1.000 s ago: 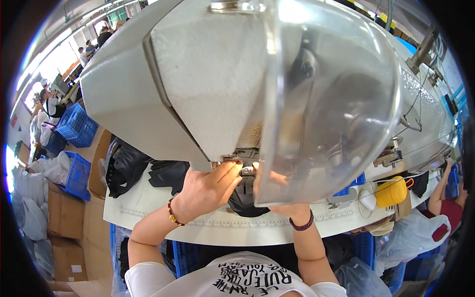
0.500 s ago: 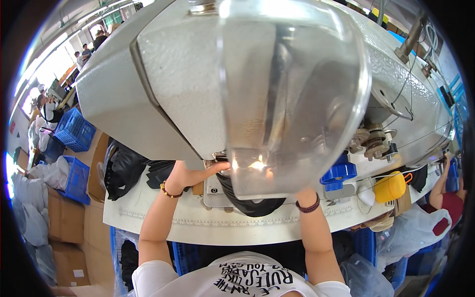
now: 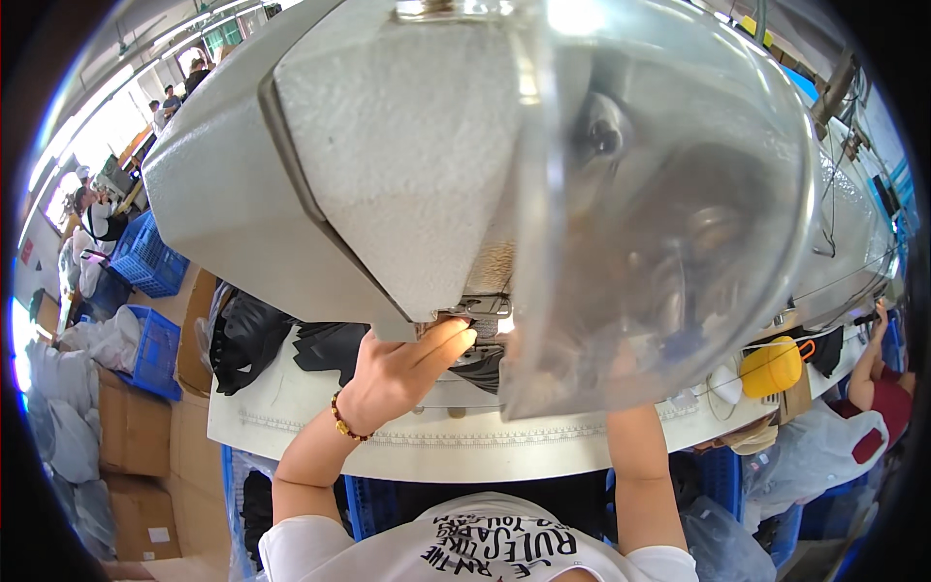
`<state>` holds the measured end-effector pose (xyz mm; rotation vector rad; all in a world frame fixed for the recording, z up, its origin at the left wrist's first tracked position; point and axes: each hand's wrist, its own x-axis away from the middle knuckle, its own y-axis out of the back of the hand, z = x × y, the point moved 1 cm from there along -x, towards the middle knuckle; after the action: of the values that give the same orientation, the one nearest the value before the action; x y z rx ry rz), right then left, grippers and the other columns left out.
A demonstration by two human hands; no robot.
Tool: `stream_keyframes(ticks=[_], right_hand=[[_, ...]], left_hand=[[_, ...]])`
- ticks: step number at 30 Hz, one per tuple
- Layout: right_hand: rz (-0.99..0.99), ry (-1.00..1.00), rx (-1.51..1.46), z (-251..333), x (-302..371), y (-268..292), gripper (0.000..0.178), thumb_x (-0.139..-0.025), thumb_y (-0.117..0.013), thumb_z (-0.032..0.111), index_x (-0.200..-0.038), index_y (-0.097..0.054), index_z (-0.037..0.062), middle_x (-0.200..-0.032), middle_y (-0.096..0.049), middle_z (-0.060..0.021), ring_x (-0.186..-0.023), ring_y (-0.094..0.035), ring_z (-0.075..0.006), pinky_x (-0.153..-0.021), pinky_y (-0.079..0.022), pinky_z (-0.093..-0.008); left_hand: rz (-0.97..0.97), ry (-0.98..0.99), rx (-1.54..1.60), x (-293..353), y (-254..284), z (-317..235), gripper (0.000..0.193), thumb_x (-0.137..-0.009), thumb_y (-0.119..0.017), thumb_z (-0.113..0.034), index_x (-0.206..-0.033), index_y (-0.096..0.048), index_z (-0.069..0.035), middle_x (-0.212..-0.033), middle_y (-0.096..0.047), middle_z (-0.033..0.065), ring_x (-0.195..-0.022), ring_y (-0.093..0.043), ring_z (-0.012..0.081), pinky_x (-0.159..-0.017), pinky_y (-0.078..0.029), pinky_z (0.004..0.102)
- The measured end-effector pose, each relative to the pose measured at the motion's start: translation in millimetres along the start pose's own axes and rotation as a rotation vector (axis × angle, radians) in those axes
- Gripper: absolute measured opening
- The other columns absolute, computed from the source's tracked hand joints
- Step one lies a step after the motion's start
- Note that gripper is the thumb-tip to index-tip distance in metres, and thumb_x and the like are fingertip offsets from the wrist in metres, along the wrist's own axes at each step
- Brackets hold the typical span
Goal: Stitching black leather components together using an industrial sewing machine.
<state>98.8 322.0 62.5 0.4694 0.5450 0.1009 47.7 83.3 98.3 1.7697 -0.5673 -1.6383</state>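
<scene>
A large grey sewing machine head fills the upper middle. My left hand, with a beaded bracelet, reaches in beneath it. Its fingers lie pressed together, their tips at the metal parts around the needle; whatever they pinch is hidden. Black fabric lies under the machine, just right of those fingertips. A cloudy clear plastic shield stands out in front on the right. Behind its lower edge my right hand shows only as a blur, so its fingers and anything in them cannot be made out.
Black pieces lie on the white table left of my hand. A yellow container sits at the right. Blue crates and cardboard boxes stand to the left. Another person's arm is at the far right.
The clear shield has swung right and now covers the blue part and thread discs. My left fingers have moved slightly right at the needle area. My right hand has shifted right behind the shield.
</scene>
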Motion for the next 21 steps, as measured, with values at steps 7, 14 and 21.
stream_keyframes(ticks=[7,14,21], right_hand=[[-0.019,-0.005,-0.008,-2,1,-2,0.028,-0.067,-0.059,0.007,-0.094,-0.061,0.0113,-0.093,-0.061,-0.0104,-0.082,-0.061,-0.0275,-0.070,-0.050,-0.0367],[0.001,-0.036,-0.040,1,4,11,0.029,-0.066,-0.059,0.006,-0.095,-0.061,0.0113,-0.093,-0.061,-0.0107,-0.082,-0.061,-0.0279,-0.070,-0.050,-0.0372],[-0.041,-0.015,-0.012,-1,1,-3,0.029,-0.066,-0.059,0.006,-0.095,-0.061,0.0113,-0.093,-0.061,-0.0110,-0.082,-0.060,-0.0284,-0.070,-0.050,-0.0377]], left_hand=[[0.023,-0.032,-0.074,-1,0,-5,0.032,-0.061,-0.062,0.001,-0.093,-0.066,-0.004,-0.099,-0.065,0.0061,-0.048,-0.050,0.0078,-0.036,-0.034,0.0201],[-0.009,-0.122,-0.160,-10,-3,-12,0.028,-0.059,-0.061,0.001,-0.087,-0.065,-0.002,-0.092,-0.063,0.0075,-0.074,-0.060,0.0138,-0.037,-0.038,0.0207],[0.073,-0.025,-0.147,-3,-3,-14,0.026,-0.058,-0.062,-0.001,-0.084,-0.063,-0.003,-0.085,-0.061,0.0072,-0.081,-0.057,0.0199,-0.060,-0.051,0.0281]])
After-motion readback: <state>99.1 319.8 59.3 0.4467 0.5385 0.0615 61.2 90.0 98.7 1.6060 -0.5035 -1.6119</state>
